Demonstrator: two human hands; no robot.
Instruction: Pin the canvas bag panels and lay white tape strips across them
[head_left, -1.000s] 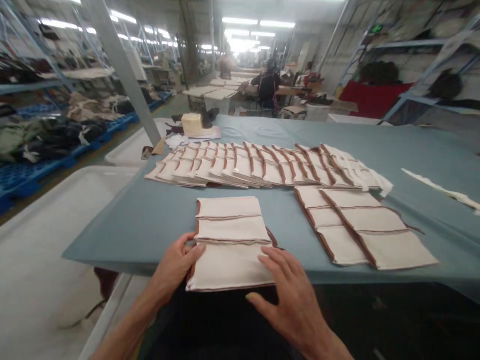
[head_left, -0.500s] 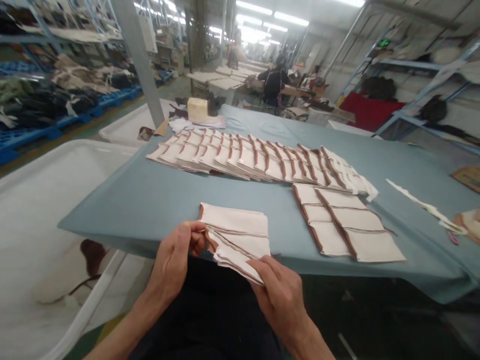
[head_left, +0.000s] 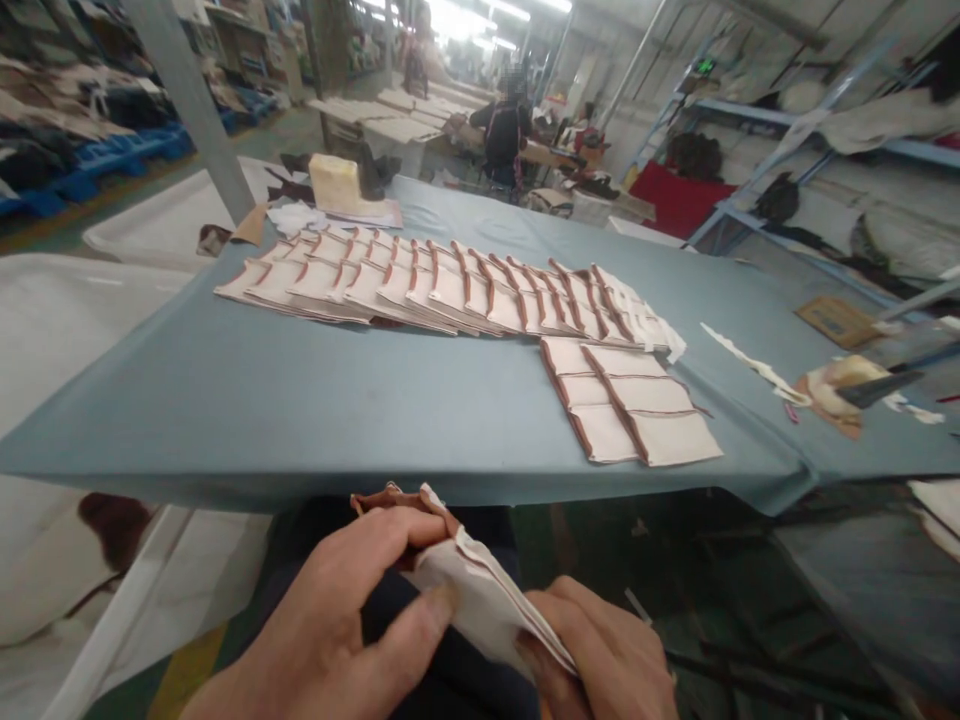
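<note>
A cream fabric piece with brown-edged trim (head_left: 487, 600) is held up just in front of the table edge, above my lap. My left hand (head_left: 337, 610) is closed on its brown-trimmed end, fingers over the top and thumb against the pale face. Lower down, my right hand (head_left: 607, 650) pinches the opposite end along the layered seam. Part of the cloth is hidden behind my fingers. Beyond, two similar cream pieces (head_left: 630, 405) lie overlapped on the blue-grey table (head_left: 300, 400). Farther back stretches a long overlapping row of such pieces (head_left: 450, 285).
A yellowish block (head_left: 335, 183) stands at the table's far left corner. White strips (head_left: 754, 365) and a dark-bladed tool (head_left: 877, 390) lie to the right. A white bin (head_left: 142, 610) borders the left side. A person (head_left: 504, 135) sits in the background.
The fabric piece has been lifted off the table and drawn towards me, now tilted up between both hands. My left hand has shifted its grip, and the view has turned slightly right.
</note>
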